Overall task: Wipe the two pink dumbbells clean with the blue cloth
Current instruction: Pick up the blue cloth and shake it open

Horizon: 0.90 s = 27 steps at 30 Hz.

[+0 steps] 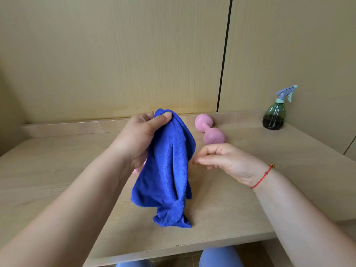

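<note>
The blue cloth (167, 170) hangs above the table, pinched at its top between thumb and fingers of my left hand (141, 135). Its lower corner droops close to the tabletop. My right hand (227, 160) hovers just right of the cloth with fingers loosely curled and holds nothing. One pink dumbbell (209, 130) lies on the table behind my right hand, angled toward the back wall. A small pink piece of the second dumbbell (137, 171) shows below my left wrist; the rest is hidden by the hand and cloth.
A green spray bottle (274, 116) with a blue trigger stands at the table's back right corner. The wooden table (57, 170) has a low raised lip along its back. Wood panels form the wall behind.
</note>
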Available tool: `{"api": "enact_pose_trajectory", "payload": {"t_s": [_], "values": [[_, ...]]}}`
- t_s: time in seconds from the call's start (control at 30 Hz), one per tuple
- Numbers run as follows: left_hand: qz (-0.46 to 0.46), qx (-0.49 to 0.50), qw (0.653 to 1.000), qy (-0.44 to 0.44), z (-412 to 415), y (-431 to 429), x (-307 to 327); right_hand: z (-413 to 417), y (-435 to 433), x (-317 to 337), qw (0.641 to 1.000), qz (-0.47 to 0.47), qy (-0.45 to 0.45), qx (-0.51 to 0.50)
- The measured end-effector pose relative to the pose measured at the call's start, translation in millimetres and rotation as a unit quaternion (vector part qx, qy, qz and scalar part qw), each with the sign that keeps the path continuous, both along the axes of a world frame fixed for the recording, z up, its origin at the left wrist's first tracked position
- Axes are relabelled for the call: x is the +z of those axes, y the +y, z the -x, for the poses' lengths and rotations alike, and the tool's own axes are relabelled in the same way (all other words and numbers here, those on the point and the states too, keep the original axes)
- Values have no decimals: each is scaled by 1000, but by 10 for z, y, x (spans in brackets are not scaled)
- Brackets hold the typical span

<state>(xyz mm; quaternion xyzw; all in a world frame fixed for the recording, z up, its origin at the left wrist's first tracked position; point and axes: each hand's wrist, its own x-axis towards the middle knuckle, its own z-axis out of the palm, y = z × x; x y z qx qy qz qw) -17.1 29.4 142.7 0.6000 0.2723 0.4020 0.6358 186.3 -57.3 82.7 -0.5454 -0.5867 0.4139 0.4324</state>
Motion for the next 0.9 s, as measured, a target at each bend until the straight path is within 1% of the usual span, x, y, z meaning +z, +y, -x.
{"api": "enact_pose_trajectory", "payload": {"t_s": [0.07,0.13,0.2,0.27,0.3,0.37,0.43,0.47,0.5,0.53,0.57,0.6,0.63,0.67,0.7,0.77,0.83,0.9], "values": [[-6,-3,1000,-8,13,2,51,-17,28,56,997,-27,70,-20],[-13,3,1000,-9,16,10,111,4,47,156,992,-20,124,18],[-22,-8,1000,-8,28,17,181,113,62,221,990,-15,120,66],[-31,-35,999,-8,52,20,254,221,90,262,990,-36,115,74],[-36,-47,998,-7,66,27,287,246,116,288,989,-49,130,55],[-48,-48,998,3,115,38,354,252,149,389,979,-67,190,-13],[-51,-14,998,19,187,66,407,203,135,531,967,-84,229,-77],[-56,10,998,37,224,94,419,167,114,600,963,-94,237,-88],[-72,42,994,76,266,139,417,136,93,652,963,-106,232,-88],[-101,81,982,138,311,190,403,118,68,698,964,-119,222,-86],[-137,120,962,205,358,239,378,99,55,730,966,-129,211,-82],[-165,145,943,252,404,268,351,83,43,754,968,-137,197,-79],[-180,143,935,270,439,277,330,62,47,753,970,-146,178,-77],[-176,115,942,261,464,282,299,40,57,740,972,-154,156,-81],[-155,78,957,233,485,293,260,26,66,724,975,-159,133,-84],[-96,24,984,150,515,308,195,3,110,658,981,-152,85,-85],[-70,1,995,78,529,318,162,11,150,569,988,-126,32,-85],[-73,3,996,50,512,308,141,25,151,524,995,-72,-37,-65]]}}
